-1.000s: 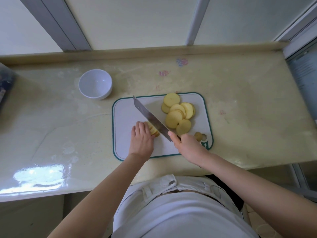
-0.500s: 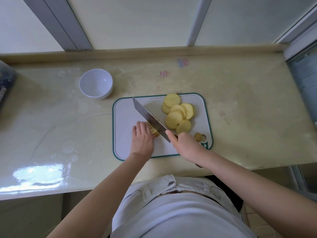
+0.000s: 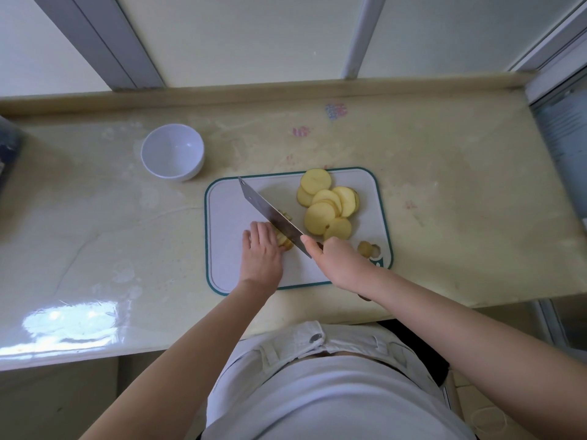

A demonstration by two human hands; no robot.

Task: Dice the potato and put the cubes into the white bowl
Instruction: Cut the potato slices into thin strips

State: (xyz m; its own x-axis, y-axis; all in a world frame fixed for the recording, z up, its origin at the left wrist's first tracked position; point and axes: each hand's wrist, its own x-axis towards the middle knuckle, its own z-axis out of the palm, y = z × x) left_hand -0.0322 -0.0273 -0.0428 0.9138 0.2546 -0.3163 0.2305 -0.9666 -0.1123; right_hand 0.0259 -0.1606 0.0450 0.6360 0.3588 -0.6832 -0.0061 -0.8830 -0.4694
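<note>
A white cutting board (image 3: 228,211) with a green rim lies on the counter. Several round potato slices (image 3: 327,204) are heaped on its far right part. My left hand (image 3: 260,252) presses down on a small stack of potato pieces (image 3: 286,242), mostly hidden under its fingers. My right hand (image 3: 340,258) grips the handle of a broad knife (image 3: 270,214), whose blade lies slantwise across that stack. The white bowl (image 3: 173,152) stands empty on the counter, beyond the board's left corner.
A small potato end piece (image 3: 365,249) lies at the board's near right corner. The pale stone counter (image 3: 444,185) ends in a raised ledge at the back. A dark object (image 3: 8,154) sits at the far left edge.
The knife blade has shifted slightly along the potato stack under my left hand. Both hands stay in nearly the same place.
</note>
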